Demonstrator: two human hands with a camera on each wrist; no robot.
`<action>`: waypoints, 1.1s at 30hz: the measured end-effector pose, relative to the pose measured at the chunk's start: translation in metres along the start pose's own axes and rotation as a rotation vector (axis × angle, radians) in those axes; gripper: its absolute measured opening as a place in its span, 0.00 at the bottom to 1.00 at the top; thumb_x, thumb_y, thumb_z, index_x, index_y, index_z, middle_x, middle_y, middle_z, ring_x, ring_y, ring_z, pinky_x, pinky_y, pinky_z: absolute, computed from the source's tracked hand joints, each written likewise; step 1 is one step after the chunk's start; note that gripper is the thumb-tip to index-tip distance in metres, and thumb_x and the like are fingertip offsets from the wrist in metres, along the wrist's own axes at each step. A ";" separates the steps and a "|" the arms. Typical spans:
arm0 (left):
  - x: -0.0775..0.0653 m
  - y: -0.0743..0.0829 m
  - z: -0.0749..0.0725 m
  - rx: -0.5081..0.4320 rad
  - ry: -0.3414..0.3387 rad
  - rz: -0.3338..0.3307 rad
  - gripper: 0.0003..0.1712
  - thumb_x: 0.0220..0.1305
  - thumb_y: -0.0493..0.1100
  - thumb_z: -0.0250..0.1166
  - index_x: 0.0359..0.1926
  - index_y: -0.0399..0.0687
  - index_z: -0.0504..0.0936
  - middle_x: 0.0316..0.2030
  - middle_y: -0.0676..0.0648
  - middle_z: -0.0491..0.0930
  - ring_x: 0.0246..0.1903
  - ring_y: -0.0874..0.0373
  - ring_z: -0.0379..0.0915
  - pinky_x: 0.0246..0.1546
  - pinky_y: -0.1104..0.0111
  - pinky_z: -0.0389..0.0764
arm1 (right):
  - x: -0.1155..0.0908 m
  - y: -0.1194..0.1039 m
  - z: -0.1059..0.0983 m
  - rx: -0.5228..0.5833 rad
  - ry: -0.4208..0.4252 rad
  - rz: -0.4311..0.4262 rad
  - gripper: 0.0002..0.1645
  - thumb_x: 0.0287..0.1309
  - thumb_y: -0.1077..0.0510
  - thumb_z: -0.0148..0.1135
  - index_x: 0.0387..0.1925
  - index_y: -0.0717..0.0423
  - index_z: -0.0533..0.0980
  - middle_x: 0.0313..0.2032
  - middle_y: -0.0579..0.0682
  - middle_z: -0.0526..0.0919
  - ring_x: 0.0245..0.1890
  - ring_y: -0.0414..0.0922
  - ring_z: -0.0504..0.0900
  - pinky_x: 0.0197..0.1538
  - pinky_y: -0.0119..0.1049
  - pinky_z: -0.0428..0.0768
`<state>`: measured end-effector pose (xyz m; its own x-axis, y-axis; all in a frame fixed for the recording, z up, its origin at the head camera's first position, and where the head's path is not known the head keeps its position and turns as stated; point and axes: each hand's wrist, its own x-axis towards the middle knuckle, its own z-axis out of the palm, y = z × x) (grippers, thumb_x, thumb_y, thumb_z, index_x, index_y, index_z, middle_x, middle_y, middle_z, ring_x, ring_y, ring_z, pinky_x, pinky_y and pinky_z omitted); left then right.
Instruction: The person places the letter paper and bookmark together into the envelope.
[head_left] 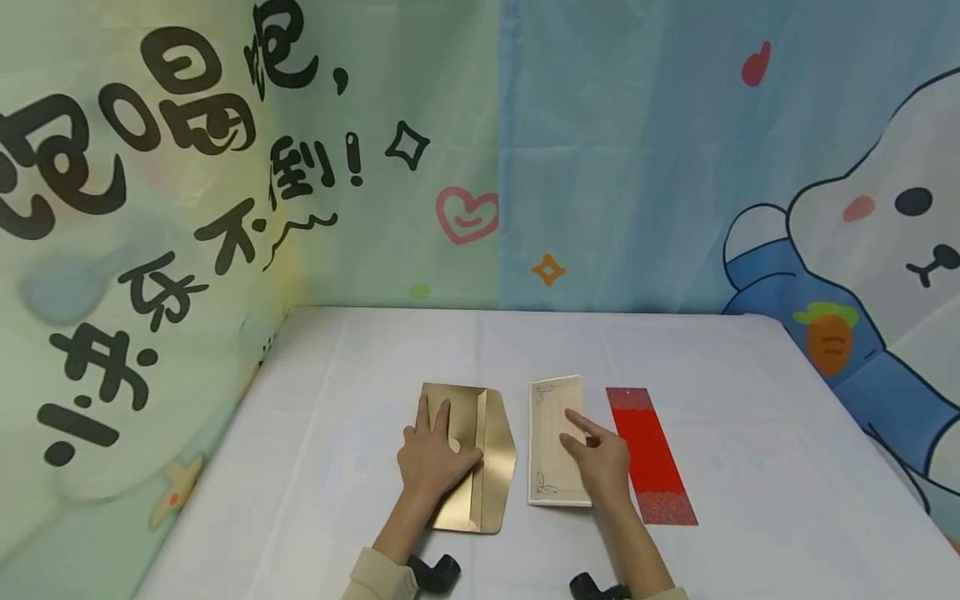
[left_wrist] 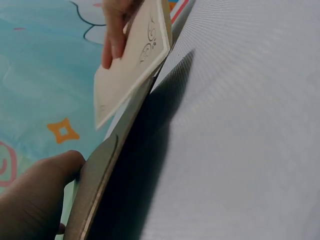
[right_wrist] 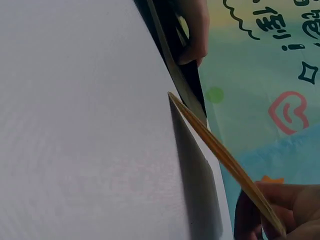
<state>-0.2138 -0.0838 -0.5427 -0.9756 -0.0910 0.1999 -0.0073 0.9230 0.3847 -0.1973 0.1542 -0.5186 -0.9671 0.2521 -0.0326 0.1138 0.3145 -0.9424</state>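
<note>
A gold envelope (head_left: 491,467) lies with its pointed flap spread out to the right. My left hand (head_left: 435,458) rests flat on it, fingers straight and thumb toward the flap's fold. To the right, a cream folded card (head_left: 551,450) with scroll corners is tilted up along its right side. My right hand (head_left: 606,462) pinches that side, thumb and index finger on the front. The right wrist view shows the layered edge of the card (right_wrist: 220,152) slanting up from the table into the right hand (right_wrist: 295,205). In the left wrist view, the card (left_wrist: 135,70) stands beyond the envelope (left_wrist: 95,185).
A red paper strip (head_left: 656,467) with patterned ends lies just right of the card, partly behind my right hand. White cloth (head_left: 360,367) covers the table. Printed curtains (head_left: 615,167) rise behind and at the left. Black straps with mounts (head_left: 435,575) sit at both wrists.
</note>
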 end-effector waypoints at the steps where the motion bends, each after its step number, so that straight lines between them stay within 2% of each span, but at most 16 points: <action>1: 0.000 0.000 0.000 0.000 0.000 0.000 0.54 0.34 0.69 0.61 0.67 0.57 0.63 0.69 0.43 0.49 0.33 0.46 0.66 0.11 0.66 0.59 | -0.001 -0.002 0.001 0.020 -0.020 0.016 0.23 0.55 0.61 0.61 0.55 0.52 0.75 0.58 0.53 0.73 0.54 0.51 0.68 0.53 0.42 0.69; 4: 0.000 0.000 0.001 -0.002 0.005 0.003 0.54 0.33 0.69 0.61 0.66 0.57 0.64 0.69 0.43 0.49 0.33 0.46 0.66 0.12 0.66 0.59 | -0.003 -0.006 0.005 0.102 -0.112 0.046 0.27 0.56 0.61 0.60 0.59 0.53 0.72 0.61 0.55 0.68 0.60 0.50 0.65 0.56 0.41 0.69; 8: 0.000 0.000 0.001 -0.003 0.019 0.010 0.54 0.33 0.69 0.61 0.66 0.57 0.65 0.69 0.42 0.50 0.34 0.45 0.67 0.12 0.66 0.60 | -0.007 -0.009 0.015 0.153 -0.242 0.051 0.31 0.55 0.63 0.60 0.62 0.52 0.69 0.63 0.54 0.65 0.58 0.49 0.68 0.51 0.40 0.74; 13: 0.000 0.001 0.001 -0.004 0.032 0.026 0.53 0.35 0.69 0.61 0.65 0.55 0.65 0.68 0.41 0.52 0.35 0.44 0.68 0.13 0.65 0.63 | -0.013 -0.007 0.026 0.125 -0.309 0.019 0.31 0.51 0.65 0.62 0.60 0.54 0.71 0.61 0.49 0.69 0.65 0.47 0.59 0.63 0.45 0.58; 14: 0.000 0.001 0.000 -0.004 0.033 0.028 0.53 0.35 0.69 0.61 0.65 0.55 0.66 0.68 0.41 0.52 0.35 0.44 0.68 0.13 0.65 0.63 | -0.014 -0.006 0.028 0.134 -0.314 0.018 0.31 0.51 0.66 0.62 0.59 0.55 0.71 0.60 0.50 0.70 0.64 0.47 0.60 0.63 0.46 0.58; 16: 0.000 0.001 0.000 -0.001 0.032 0.027 0.52 0.35 0.69 0.60 0.66 0.55 0.65 0.68 0.41 0.52 0.35 0.44 0.68 0.13 0.65 0.63 | -0.016 -0.006 0.031 0.168 -0.332 0.022 0.31 0.50 0.67 0.63 0.59 0.56 0.71 0.59 0.53 0.71 0.60 0.48 0.67 0.58 0.45 0.66; 19: 0.000 0.001 -0.001 0.010 0.021 0.021 0.52 0.36 0.69 0.60 0.66 0.55 0.64 0.69 0.41 0.51 0.35 0.45 0.67 0.13 0.66 0.63 | -0.017 -0.005 0.036 0.229 -0.362 0.030 0.31 0.50 0.68 0.63 0.59 0.60 0.71 0.58 0.58 0.71 0.53 0.50 0.75 0.46 0.40 0.77; 24: -0.001 0.000 0.000 0.014 0.011 0.021 0.52 0.37 0.68 0.59 0.67 0.55 0.63 0.69 0.41 0.50 0.35 0.45 0.67 0.14 0.65 0.63 | -0.020 -0.006 0.042 0.236 -0.349 0.039 0.32 0.49 0.69 0.63 0.59 0.62 0.70 0.55 0.62 0.72 0.51 0.52 0.76 0.42 0.35 0.78; 28: -0.001 -0.001 0.002 0.018 0.017 0.025 0.52 0.38 0.69 0.59 0.67 0.56 0.63 0.69 0.41 0.50 0.36 0.44 0.68 0.14 0.65 0.64 | -0.021 -0.007 0.047 0.141 -0.283 0.018 0.32 0.45 0.69 0.66 0.57 0.60 0.72 0.49 0.63 0.77 0.46 0.50 0.79 0.39 0.33 0.79; 33: 0.000 -0.001 0.002 0.027 0.015 0.021 0.51 0.39 0.69 0.58 0.67 0.56 0.63 0.69 0.42 0.50 0.36 0.45 0.68 0.14 0.65 0.64 | -0.022 -0.006 0.055 -0.015 -0.215 -0.078 0.32 0.42 0.67 0.69 0.54 0.58 0.75 0.47 0.61 0.79 0.44 0.50 0.80 0.41 0.37 0.78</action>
<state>-0.2142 -0.0836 -0.5452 -0.9721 -0.0774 0.2215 0.0066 0.9346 0.3556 -0.1890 0.0966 -0.5300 -0.9992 0.0259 -0.0319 0.0389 0.3397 -0.9397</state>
